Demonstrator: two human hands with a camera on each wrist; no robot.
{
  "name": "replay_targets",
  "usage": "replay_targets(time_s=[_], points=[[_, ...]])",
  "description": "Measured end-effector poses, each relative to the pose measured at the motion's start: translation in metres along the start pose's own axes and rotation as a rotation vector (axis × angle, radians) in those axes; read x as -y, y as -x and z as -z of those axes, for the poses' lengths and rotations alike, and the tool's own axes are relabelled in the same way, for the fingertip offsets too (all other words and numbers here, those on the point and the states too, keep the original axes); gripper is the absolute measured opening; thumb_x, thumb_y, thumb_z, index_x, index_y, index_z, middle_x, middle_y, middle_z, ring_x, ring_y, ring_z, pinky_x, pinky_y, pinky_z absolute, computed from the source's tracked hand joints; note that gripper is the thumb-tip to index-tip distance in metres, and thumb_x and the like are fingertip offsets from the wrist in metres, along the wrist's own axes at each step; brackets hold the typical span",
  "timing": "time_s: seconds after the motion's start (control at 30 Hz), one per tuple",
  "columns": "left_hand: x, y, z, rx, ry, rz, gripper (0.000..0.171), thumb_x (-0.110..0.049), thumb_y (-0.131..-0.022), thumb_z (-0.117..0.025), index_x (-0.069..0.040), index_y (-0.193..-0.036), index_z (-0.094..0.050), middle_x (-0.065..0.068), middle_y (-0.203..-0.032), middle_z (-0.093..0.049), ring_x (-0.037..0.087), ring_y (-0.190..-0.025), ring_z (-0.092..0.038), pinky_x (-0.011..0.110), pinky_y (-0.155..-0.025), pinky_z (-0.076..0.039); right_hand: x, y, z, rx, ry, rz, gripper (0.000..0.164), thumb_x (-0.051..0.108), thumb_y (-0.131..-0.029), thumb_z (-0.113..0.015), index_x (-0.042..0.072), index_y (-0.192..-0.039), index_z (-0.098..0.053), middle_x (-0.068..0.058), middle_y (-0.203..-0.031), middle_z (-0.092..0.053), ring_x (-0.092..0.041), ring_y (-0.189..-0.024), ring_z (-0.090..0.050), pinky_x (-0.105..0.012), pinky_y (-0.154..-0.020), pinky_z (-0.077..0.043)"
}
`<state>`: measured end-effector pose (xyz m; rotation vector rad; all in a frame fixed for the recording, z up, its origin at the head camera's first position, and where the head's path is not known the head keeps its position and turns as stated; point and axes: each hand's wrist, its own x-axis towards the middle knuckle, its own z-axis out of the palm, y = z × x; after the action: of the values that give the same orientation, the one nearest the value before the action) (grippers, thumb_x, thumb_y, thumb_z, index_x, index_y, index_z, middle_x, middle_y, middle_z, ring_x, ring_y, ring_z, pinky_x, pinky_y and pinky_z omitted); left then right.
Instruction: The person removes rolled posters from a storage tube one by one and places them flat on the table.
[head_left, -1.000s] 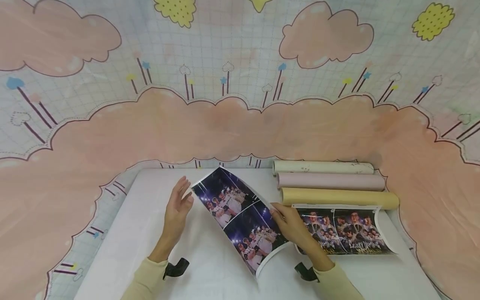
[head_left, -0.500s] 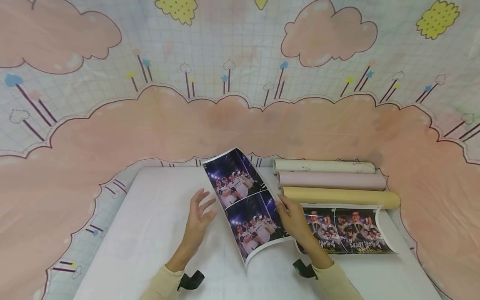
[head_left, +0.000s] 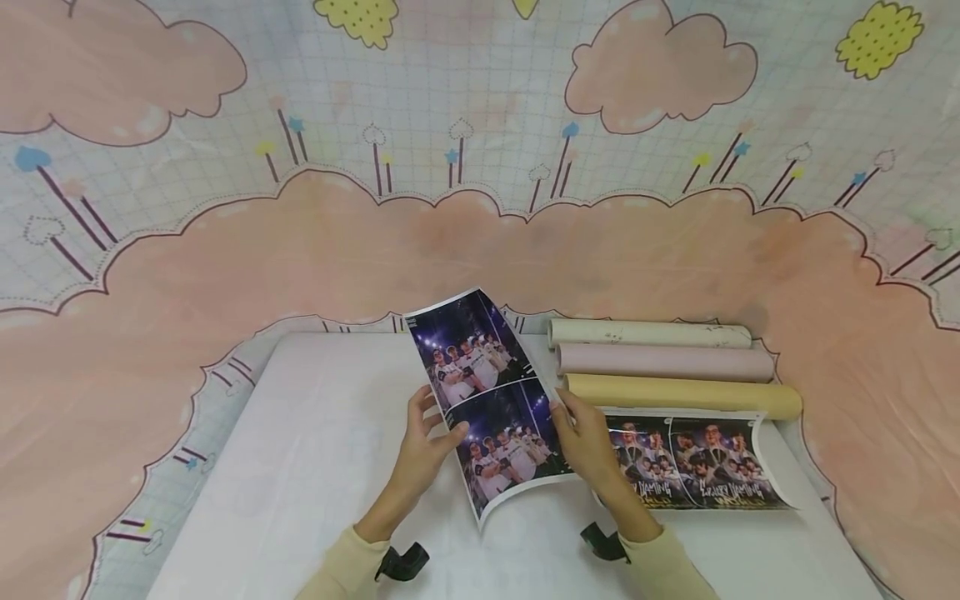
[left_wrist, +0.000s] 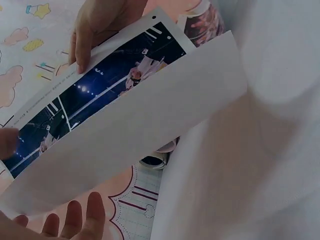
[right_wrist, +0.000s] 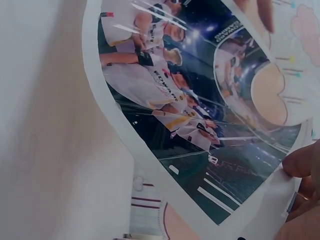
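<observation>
My right hand (head_left: 588, 442) holds the right edge of a glossy photo print sheet (head_left: 480, 358), its thumb on the printed face. On the sheet are two repeated dark pictures of a group in white shirts, with a white border. It is raised above the table and bends, its lower edge curling. My left hand (head_left: 420, 454) is at the opposite edge, with its thumb over the front and its fingers behind. In the left wrist view, the fingers (left_wrist: 95, 215) spread beneath the curled white back; in the right wrist view, the right thumb (right_wrist: 302, 160) presses the border.
A second print sheet (head_left: 720, 462) with dark poster pictures lies at the right on the white table (head_left: 315, 467). Behind it lie rolls in yellow (head_left: 682, 396), pale pink (head_left: 667, 362) and patterned white (head_left: 648, 334). A cloud-patterned cloth (head_left: 480, 242) hangs behind.
The print sheet has turned more upright and shifted slightly. My left hand has moved right from beside its upper left corner to its left edge, bringing the thumb over the front.
</observation>
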<state>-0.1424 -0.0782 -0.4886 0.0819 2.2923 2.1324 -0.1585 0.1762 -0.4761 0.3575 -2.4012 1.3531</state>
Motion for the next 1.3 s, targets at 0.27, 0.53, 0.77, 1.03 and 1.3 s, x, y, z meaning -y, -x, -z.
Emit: replay_targets(time_s=[0.27,0.53,0.77,1.03,1.3], points=[[0.001,0.0,0.004,-0.021,0.076,-0.046,0.064,-0.009,-0.099,-0.054,-0.018,-0.151,-0.019,0.016,-0.146,-0.037,0.037,-0.13,-0.049,0.034,-0.095,-0.052,-0.001,0.003,0.001,-0.011,-0.01,-0.016,0.026,0.006,-0.098,-0.056,-0.003,-0.121,-0.065,-0.024,-0.113,-0.07,-0.037,-0.109,-0.066,-0.057,-0.089,-0.053],[0.0,0.002,0.014,-0.006,0.163,-0.071,0.063,-0.006,-0.1,-0.05,-0.021,-0.151,-0.016,0.015,-0.144,-0.045,0.027,-0.12,-0.059,0.025,-0.088,-0.055,-0.002,0.005,0.003,0.027,-0.047,-0.04,0.034,0.007,-0.1,-0.053,0.004,-0.134,-0.055,-0.021,-0.12,-0.068,-0.032,-0.106,-0.067,-0.049,-0.083,-0.057],[-0.002,0.0,0.021,0.013,0.213,-0.08,0.067,-0.008,-0.101,-0.051,-0.034,-0.149,-0.012,0.016,-0.144,-0.05,0.013,-0.102,-0.069,0.032,-0.083,-0.058,-0.007,0.006,0.005,0.066,-0.135,-0.045,0.06,-0.007,-0.094,-0.051,0.017,-0.146,-0.035,-0.027,-0.13,-0.059,-0.042,-0.105,-0.067,-0.039,-0.071,-0.061],[-0.002,-0.003,0.024,0.059,0.151,-0.07,0.042,-0.002,-0.101,-0.044,-0.015,-0.141,-0.049,0.018,-0.138,-0.054,0.01,-0.099,-0.068,0.028,-0.082,-0.058,-0.008,0.006,0.009,0.087,0.01,0.042,0.056,-0.015,-0.085,-0.049,0.014,-0.132,-0.061,-0.015,-0.132,-0.062,-0.02,-0.08,-0.055,-0.023,-0.055,-0.041],[-0.002,-0.005,0.032,0.108,0.201,-0.05,0.043,-0.002,-0.099,-0.044,-0.008,-0.142,-0.049,0.015,-0.144,-0.048,0.005,-0.1,-0.066,0.025,-0.085,-0.056,-0.008,0.007,0.012,0.122,-0.201,-0.064,0.065,-0.016,-0.087,-0.041,0.014,-0.145,-0.048,-0.019,-0.149,-0.046,-0.027,-0.096,-0.061,-0.024,-0.064,-0.054]])
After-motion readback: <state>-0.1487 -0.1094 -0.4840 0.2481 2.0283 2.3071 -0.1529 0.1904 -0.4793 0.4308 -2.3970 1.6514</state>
